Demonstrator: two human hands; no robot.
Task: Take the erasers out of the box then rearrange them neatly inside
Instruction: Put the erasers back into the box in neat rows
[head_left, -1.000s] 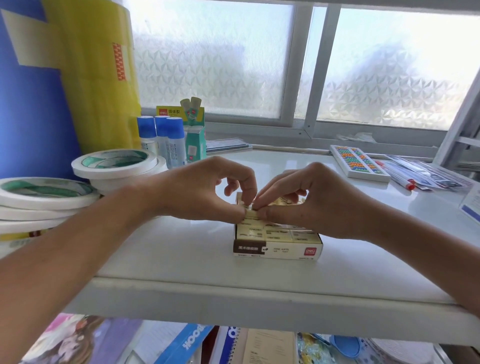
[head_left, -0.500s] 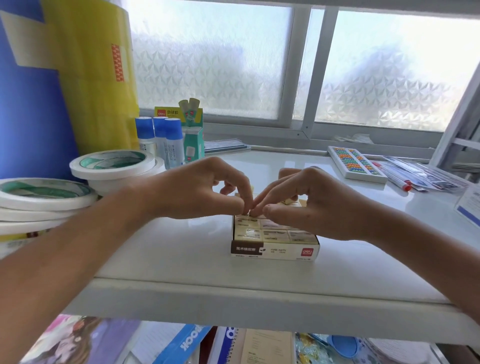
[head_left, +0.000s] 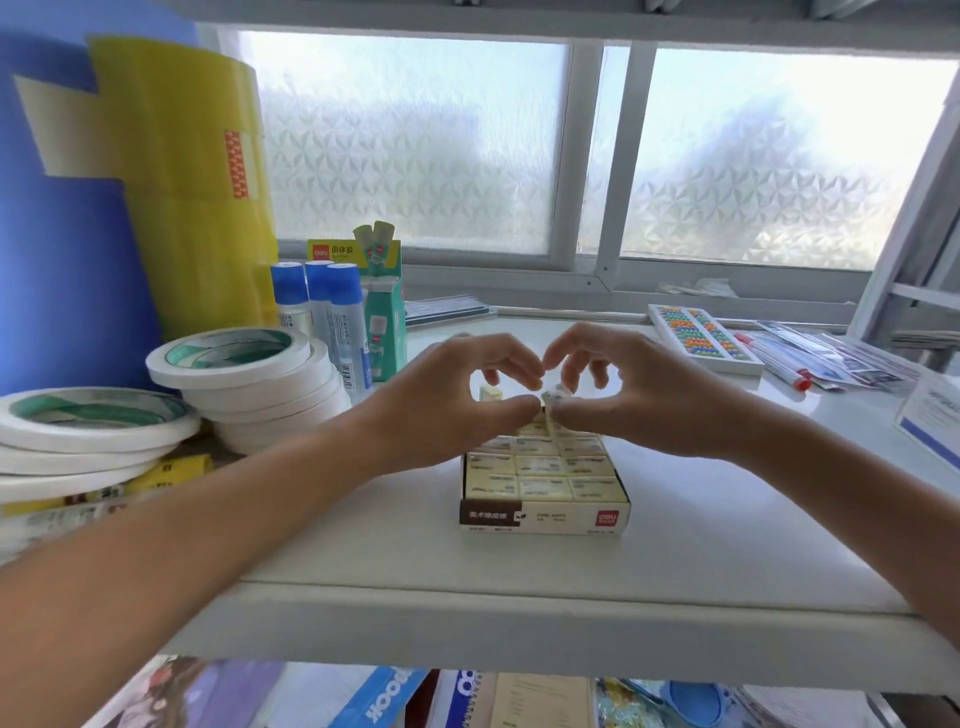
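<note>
Two bare hands meet at the centre of the frame, above the far end of an open box (head_left: 545, 514) of erasers. The left hand (head_left: 447, 400) and the right hand (head_left: 644, 395) both pinch one small cream eraser (head_left: 549, 402) between thumb and fingertips, holding it tilted just above the back rows. The box sits at mid frame on a white table (head_left: 701, 545), its printed short side facing the viewer and its long axis running away toward the window. Inside, cream erasers (head_left: 540, 470) lie packed flat in three columns, in tidy rows. One loose eraser (head_left: 490, 393) rests on the table behind the box, seen through the gap under the left fingers.

Bare table lies open in front of the box up to the near edge, and more to its right. At the left of the frame the room is tighter: stacked rolls of white tape (head_left: 249, 384) stand close to the left forearm, with blue-capped glue sticks (head_left: 332, 312) and a green carton (head_left: 384, 312) behind them. Rolled blue and yellow sheets (head_left: 130, 208) fill the upper left. At the upper right, a small bead abacus (head_left: 701, 338) and packaged pens (head_left: 795, 358) lie well apart from the box. Frosted window panes (head_left: 415, 145) span the back. Below the table edge, books (head_left: 384, 696) show along the bottom of the frame.
</note>
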